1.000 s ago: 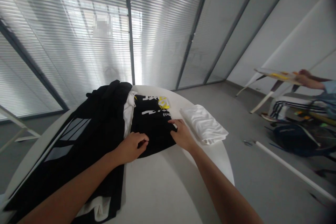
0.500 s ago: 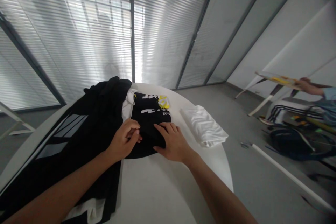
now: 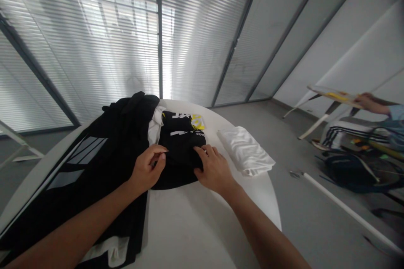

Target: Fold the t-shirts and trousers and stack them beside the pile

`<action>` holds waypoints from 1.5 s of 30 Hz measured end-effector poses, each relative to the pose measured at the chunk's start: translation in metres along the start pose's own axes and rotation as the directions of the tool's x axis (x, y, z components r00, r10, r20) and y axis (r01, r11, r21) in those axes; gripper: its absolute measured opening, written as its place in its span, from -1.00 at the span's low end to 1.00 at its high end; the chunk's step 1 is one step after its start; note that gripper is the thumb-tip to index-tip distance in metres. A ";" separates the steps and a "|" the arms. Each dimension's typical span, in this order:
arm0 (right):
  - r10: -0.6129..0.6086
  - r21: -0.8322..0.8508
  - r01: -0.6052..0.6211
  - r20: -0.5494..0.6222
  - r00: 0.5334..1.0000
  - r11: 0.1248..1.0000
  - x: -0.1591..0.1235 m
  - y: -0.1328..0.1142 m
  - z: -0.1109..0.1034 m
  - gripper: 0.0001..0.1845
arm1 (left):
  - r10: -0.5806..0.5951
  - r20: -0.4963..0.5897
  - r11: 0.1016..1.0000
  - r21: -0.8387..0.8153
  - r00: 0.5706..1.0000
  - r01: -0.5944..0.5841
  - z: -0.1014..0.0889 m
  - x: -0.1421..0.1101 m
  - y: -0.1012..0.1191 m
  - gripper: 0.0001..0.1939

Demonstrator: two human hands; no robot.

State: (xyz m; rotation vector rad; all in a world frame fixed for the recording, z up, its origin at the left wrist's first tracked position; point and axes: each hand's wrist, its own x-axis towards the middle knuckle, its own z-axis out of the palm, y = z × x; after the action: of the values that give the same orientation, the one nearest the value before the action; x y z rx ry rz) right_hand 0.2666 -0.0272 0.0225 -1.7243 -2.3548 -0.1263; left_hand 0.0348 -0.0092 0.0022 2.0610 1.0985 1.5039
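A folded black T-shirt (image 3: 179,155) with white and yellow print lies on the round white table. My left hand (image 3: 149,168) pinches its near-left part between thumb and fingers. At the right edge my right hand (image 3: 215,169) has its thumb and fingers closed on the cloth. A raised fold of black fabric runs between both hands. Left of it a large pile of black clothing (image 3: 104,185) with grey patches is spread under my left forearm. A bunched white cloth (image 3: 154,126) sits between pile and T-shirt. To the right rests a folded white garment (image 3: 246,150).
The round table (image 3: 186,227) has a curved edge at right and back. Beyond stand glass partitions with blinds (image 3: 195,42). On the right a seated person's hands (image 3: 369,101) are over another table (image 3: 318,90). A white pole (image 3: 350,210) and a dark bag (image 3: 350,172) are on the floor.
My right hand has moved from the T-shirt's right edge inward, then slightly back right, closing on cloth. My left hand has shifted left and away from me. The near part of the T-shirt is now lifted into a fold.
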 end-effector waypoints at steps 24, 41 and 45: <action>0.131 -0.110 -0.137 -0.053 0.990 0.984 0.000 -0.019 0.014 -0.20 | -0.124 0.020 0.979 -0.161 0.992 0.125 -0.006 0.012 0.008 -0.93; -0.262 0.123 0.236 0.284 0.922 0.964 -0.003 0.017 -0.010 -0.49 | -0.255 0.685 0.966 0.147 0.683 0.213 -0.015 0.016 0.004 -0.84; -0.326 0.259 0.255 0.290 0.900 0.932 -0.006 0.019 -0.012 -0.44 | -0.478 0.719 0.861 0.271 0.504 0.430 -0.014 0.016 0.000 -0.74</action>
State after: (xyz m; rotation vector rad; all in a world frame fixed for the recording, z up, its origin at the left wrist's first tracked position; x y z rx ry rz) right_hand 0.2877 -0.0294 0.0314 -1.3668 -2.7341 0.3882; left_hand 0.0238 0.0011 0.0179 1.8903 1.1597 0.2336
